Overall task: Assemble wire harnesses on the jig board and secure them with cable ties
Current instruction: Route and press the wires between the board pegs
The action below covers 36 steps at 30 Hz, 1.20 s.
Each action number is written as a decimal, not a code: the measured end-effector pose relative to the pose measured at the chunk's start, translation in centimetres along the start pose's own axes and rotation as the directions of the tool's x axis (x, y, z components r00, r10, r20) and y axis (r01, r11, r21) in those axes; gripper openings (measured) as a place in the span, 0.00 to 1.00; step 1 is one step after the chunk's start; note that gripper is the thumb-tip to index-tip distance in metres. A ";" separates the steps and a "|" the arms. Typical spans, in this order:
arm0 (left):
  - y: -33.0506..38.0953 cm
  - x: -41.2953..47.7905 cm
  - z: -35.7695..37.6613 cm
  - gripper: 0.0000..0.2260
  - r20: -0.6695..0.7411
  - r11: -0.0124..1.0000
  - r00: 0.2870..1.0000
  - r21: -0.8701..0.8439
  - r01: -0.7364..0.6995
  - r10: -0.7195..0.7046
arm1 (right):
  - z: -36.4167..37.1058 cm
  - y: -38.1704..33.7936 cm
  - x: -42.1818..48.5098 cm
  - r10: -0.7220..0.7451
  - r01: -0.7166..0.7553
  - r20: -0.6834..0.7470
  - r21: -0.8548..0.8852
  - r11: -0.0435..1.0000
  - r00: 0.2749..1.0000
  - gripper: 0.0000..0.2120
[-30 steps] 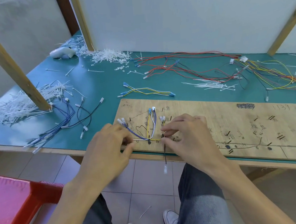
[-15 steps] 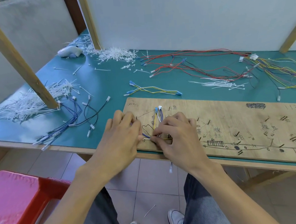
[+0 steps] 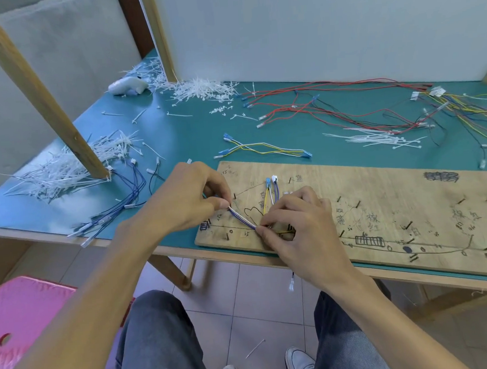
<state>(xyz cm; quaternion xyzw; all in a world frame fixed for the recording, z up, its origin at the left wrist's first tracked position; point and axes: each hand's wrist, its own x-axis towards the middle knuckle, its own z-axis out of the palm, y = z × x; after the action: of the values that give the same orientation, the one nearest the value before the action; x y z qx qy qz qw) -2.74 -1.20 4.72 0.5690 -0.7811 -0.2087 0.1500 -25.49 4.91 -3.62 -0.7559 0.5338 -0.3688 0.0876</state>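
A wooden jig board [image 3: 381, 200] with pegs and pen marks lies along the near edge of the teal table. At its left end a small harness of blue, white and yellow wires [image 3: 243, 219] is strung between pegs, and two connectors [image 3: 271, 180] point away from me. My left hand [image 3: 188, 199] pinches the left end of the wire bundle. My right hand [image 3: 294, 224] pinches the same bundle a little to the right, where the wires meet. A black wire with a white terminal [image 3: 292, 284] hangs off the table edge below my right hand.
Heaps of white cable ties [image 3: 62, 171] lie at the left and at the back [image 3: 201, 89]. A loose yellow-white harness [image 3: 263, 149] sits behind the board, blue wires [image 3: 128, 198] at the left, red wires [image 3: 331, 103] at the back. A slanted wooden post [image 3: 37, 92] stands at the left; a pink stool [image 3: 21, 321] stands below.
The view has shifted, so the board sits further right. Both hands have closed in on the blue-white section, which now stretches taut between their pinches.
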 end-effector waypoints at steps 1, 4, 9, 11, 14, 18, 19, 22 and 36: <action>0.0 0.3 0.1 0.09 -0.005 1.000 1.000 -0.001 0.013 -0.013 | 0.1 0.0 0.0 -0.002 0.002 0.004 0.003 1.000 1.000 0.03; 0.2 1.0 0.5 0.10 -0.030 0.999 0.999 0.018 0.029 -0.029 | 0.2 0.1 0.0 -0.010 0.010 -0.004 0.004 1.000 1.000 0.03; 0.4 1.5 1.2 0.11 -0.022 0.995 0.997 0.074 0.071 -0.070 | 0.2 0.2 0.0 -0.013 0.014 -0.027 0.034 0.999 1.000 0.03; 0.6 1.4 1.3 0.10 -0.016 0.992 0.997 0.108 0.072 -0.070 | 0.1 0.3 0.0 -0.004 0.006 -0.038 0.052 0.999 0.999 0.04; 0.9 1.3 1.4 0.08 -0.026 0.981 0.998 0.183 0.057 -0.053 | 0.1 0.2 0.0 0.014 -0.011 -0.050 0.064 0.998 0.999 0.05; 1.7 0.8 1.5 0.06 -0.097 0.937 0.994 0.341 0.072 -0.041 | 0.1 -0.1 0.0 0.044 -0.041 -0.036 0.084 0.996 0.998 0.11; 1.8 0.8 1.5 0.06 -0.091 0.940 0.995 0.336 0.064 -0.035 | 0.0 -0.1 0.0 0.057 -0.054 -0.034 0.099 0.994 0.998 0.12; 1.9 0.5 1.2 0.09 -0.067 0.966 0.997 0.252 0.060 -0.044 | -0.2 -0.2 0.0 0.081 -0.076 -0.035 0.110 0.991 0.996 0.12; 3.9 -2.7 5.3 0.08 0.013 0.943 0.975 0.250 -0.219 0.223 | -1.1 -0.2 -0.9 0.230 -0.099 -0.341 0.361 0.927 0.912 0.07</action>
<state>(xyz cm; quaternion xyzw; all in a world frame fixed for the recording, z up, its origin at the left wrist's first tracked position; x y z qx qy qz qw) -7.68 3.20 2.11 0.4940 -0.8587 -0.0862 0.1058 -26.15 6.03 -3.15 -0.5962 0.5325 -0.5838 0.1421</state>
